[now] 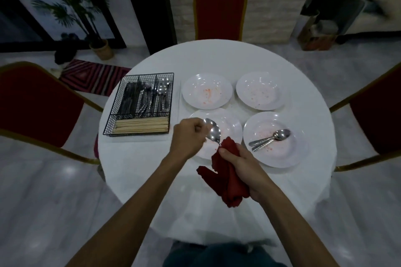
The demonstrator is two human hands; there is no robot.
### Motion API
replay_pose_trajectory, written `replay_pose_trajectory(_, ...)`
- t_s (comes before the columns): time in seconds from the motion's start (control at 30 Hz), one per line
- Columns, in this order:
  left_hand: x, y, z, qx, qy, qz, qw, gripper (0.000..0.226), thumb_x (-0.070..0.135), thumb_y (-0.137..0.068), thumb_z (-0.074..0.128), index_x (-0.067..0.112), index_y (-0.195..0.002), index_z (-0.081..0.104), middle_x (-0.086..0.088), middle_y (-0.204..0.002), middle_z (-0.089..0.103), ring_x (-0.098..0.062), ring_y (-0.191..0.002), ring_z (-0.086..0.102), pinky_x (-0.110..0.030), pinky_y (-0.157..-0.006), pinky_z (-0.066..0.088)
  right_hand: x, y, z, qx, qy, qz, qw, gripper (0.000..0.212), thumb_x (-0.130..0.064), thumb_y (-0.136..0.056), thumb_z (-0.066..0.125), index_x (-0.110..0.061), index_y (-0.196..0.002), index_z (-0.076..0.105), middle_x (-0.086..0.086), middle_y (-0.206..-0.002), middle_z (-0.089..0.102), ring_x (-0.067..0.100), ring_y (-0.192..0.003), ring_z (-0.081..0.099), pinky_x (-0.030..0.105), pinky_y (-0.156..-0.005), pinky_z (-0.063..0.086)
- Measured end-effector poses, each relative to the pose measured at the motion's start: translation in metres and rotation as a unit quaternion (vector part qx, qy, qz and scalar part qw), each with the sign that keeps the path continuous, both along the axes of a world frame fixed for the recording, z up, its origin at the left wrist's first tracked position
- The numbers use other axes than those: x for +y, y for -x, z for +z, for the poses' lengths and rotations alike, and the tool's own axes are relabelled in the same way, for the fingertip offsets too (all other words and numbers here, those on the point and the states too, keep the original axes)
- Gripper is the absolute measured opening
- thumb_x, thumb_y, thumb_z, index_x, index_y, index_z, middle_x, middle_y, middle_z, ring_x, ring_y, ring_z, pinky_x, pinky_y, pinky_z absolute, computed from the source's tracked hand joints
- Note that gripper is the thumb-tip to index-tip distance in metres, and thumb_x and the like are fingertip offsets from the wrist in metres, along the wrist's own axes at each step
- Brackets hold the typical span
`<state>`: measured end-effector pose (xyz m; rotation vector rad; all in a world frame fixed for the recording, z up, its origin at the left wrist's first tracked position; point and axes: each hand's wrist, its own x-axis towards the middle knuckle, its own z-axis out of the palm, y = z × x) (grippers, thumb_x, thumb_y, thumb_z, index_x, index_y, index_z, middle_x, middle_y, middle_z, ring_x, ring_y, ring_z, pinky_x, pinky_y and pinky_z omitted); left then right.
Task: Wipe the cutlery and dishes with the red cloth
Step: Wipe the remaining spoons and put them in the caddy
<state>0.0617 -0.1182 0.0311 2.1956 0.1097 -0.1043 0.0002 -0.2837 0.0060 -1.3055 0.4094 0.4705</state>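
Observation:
My left hand (188, 136) holds two spoons (212, 130) by their bowl ends above the near-left plate (235, 123). My right hand (243, 167) grips the red cloth (225, 182), and the top of the cloth is wrapped around the spoon handles. On the near-right plate (286, 154), which has reddish stains, lie two more spoons (273, 138). Two stained white plates stand further back, one at the far left (207, 91) and one at the far right (260, 91).
A black wire cutlery basket (138, 104) with knives, forks, spoons and chopsticks stands on the left of the round white table (156, 169). Red chairs surround the table: left (36, 104), far (220, 10), right (377, 115).

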Motion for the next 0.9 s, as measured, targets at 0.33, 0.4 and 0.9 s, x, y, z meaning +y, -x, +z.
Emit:
replay_pose_trajectory(0.33, 0.095, -0.034, -0.005, 0.042, 0.060, 0.094, 0.993, 0.009, 0.026, -0.091, 0.075, 0.019, -0.087, 0.078, 0.005, -0.076, 0.074, -0.005, -0.065, 0.069, -0.022, -0.065, 0.050, 0.079, -0.006, -0.008, 0.056, -0.042, -0.019, 0.997, 0.029, -0.024, -0.094, 0.074, -0.006, -0.115, 0.063, 0.023, -0.108, 0.072, 0.035, -0.095, 0.071, 0.059, -0.098, 0.054)
replay_pose_trajectory(0.4, 0.102, -0.031, -0.004, 0.072, 0.160, 0.136, 0.975, 0.016, 0.031, -0.089, 0.076, 0.016, -0.094, 0.078, 0.002, -0.080, 0.077, -0.008, -0.069, 0.072, -0.028, -0.070, 0.056, 0.091, -0.013, -0.008, 0.059, -0.014, -0.025, 0.998, 0.027, -0.027, -0.093, 0.074, -0.010, -0.113, 0.066, 0.024, -0.116, 0.070, 0.039, -0.107, 0.070, 0.058, -0.101, 0.053)
replay_pose_trajectory(0.9, 0.152, -0.096, -0.061, 0.179, 0.183, 0.111, 0.960, 0.007, 0.020, -0.090, 0.076, 0.019, -0.082, 0.076, 0.002, -0.081, 0.073, -0.008, -0.062, 0.065, -0.019, -0.054, 0.047, 0.158, -0.059, -0.018, 0.118, 0.003, -0.075, 0.990, 0.025, -0.020, -0.100, 0.065, -0.002, -0.117, 0.063, 0.022, -0.108, 0.075, 0.035, -0.096, 0.075, 0.050, -0.094, 0.059)
